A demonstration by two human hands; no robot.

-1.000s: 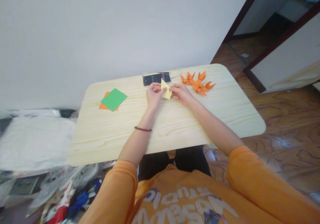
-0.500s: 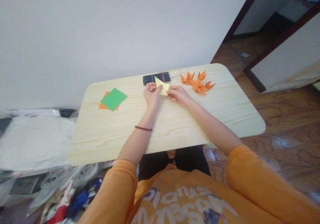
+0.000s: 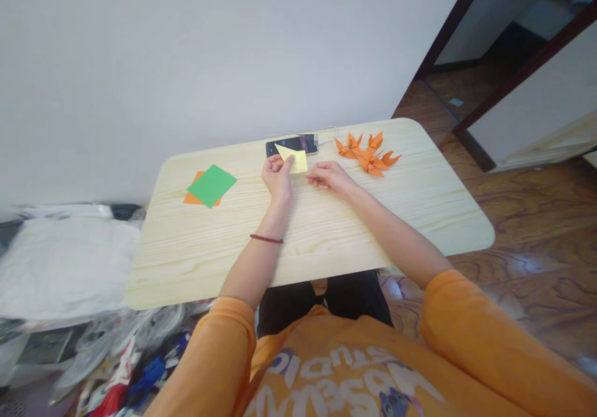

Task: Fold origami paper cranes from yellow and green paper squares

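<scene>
A folded yellow paper (image 3: 293,158) is pinched between the fingers of my left hand (image 3: 277,178), just above the light wooden table (image 3: 326,224). My right hand (image 3: 329,178) lies a little to the right of the paper, fingers curled, apparently apart from it. A red bead bracelet circles my left wrist. Both arms wear orange sleeves.
A dark phone (image 3: 291,145) with a cable lies just behind the paper. Several orange folded paper figures (image 3: 367,153) sit at the back right. A green sheet (image 3: 212,184) lies over an orange sheet at the left. Bags and clutter (image 3: 69,261) fill the floor on the left.
The yellow paper has turned and shifted left and away from me. My right hand, which held it together with the left, has come off it.
</scene>
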